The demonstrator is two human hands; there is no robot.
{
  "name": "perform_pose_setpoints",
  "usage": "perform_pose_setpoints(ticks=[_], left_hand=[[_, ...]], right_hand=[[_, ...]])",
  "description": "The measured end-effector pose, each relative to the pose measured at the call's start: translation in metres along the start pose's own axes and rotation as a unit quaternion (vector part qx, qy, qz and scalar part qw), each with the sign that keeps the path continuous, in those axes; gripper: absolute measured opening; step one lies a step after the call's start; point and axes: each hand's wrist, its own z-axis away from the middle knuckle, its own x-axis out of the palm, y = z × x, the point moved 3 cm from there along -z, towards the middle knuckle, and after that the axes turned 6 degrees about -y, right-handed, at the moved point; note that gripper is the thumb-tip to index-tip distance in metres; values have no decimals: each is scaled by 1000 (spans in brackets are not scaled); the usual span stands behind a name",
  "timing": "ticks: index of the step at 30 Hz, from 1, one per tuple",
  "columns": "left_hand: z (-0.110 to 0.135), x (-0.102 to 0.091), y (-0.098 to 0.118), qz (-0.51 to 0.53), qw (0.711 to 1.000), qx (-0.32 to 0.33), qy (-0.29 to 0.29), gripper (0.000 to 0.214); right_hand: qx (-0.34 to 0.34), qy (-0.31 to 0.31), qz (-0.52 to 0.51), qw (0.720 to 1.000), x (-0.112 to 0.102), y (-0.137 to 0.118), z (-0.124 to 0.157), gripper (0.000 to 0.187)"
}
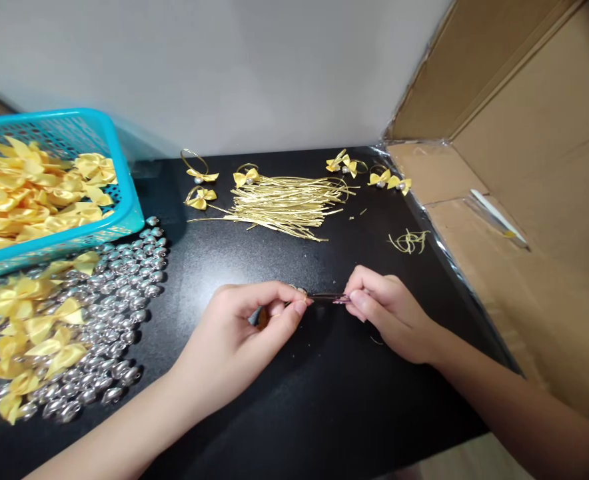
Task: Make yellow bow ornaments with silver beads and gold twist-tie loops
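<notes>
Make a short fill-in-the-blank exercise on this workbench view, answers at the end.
1. The many bows inside the plastic basket are ____ in colour.
2. The shiny beads spread beside it are ____ in colour.
3. The bundle of gold wires lies on a ____ tabletop.
4. A slim dark item shows between the left hand and the right hand; the hand nearer the beads is the ____ one.

Missing words: yellow; silver; black; left.
</notes>
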Motion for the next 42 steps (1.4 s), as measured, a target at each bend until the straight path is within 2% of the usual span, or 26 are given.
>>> perform_pose_setpoints(ticks=[5, 8, 11, 13, 16, 18, 22, 28, 30, 33, 35, 37, 40, 42], left_hand=[[1, -5, 0, 15, 1000, -7, 10, 21], [0, -13, -4, 119, 990, -30, 64, 16], [-2, -18, -8, 305, 946, -36, 108, 13], [-5, -18, -7, 414, 903, -30, 109, 12], [-7, -16, -1, 515, 851, -38, 95, 12], [-6, -15, 3, 552, 827, -43, 92, 13], [-2, -13, 12, 596, 797, -38, 91, 14], [2, -9, 28, 635, 768, -13, 79, 12], [3, -8, 32, 643, 763, -2, 73, 12], [4, -10, 35, 647, 758, 13, 79, 12], [3, -14, 35, 650, 754, 25, 93, 13], [1, -21, 31, 649, 750, 38, 122, 17], [2, -32, 17, 628, 751, 32, 202, 22], [5, -32, 5, 617, 755, -15, 220, 17]], right_hand=[[13, 0, -13, 1000, -2, 2, 1, 26], [31, 8, -58, 998, -5, 5, -1, 19], [64, 6, -91, 994, -4, 8, -6, 14], [71, 24, -91, 993, 1, 7, -9, 29], [17, 50, -89, 995, 13, 2, -14, 40], [-15, 35, -90, 995, 23, -1, -18, 40], [-44, -23, -74, 996, 42, -2, -26, 38], [-80, -49, -80, 992, 64, -6, -31, 17], [-82, -59, -109, 989, 71, -7, -30, 16], [-50, -72, -230, 969, 77, -7, -27, 29], [-17, -71, -332, 940, 76, -6, -26, 38], [9, -60, -385, 921, 69, -7, -23, 44], [16, -51, -356, 933, 50, -10, -18, 48], [11, -66, -328, 942, 38, -13, -16, 49]])
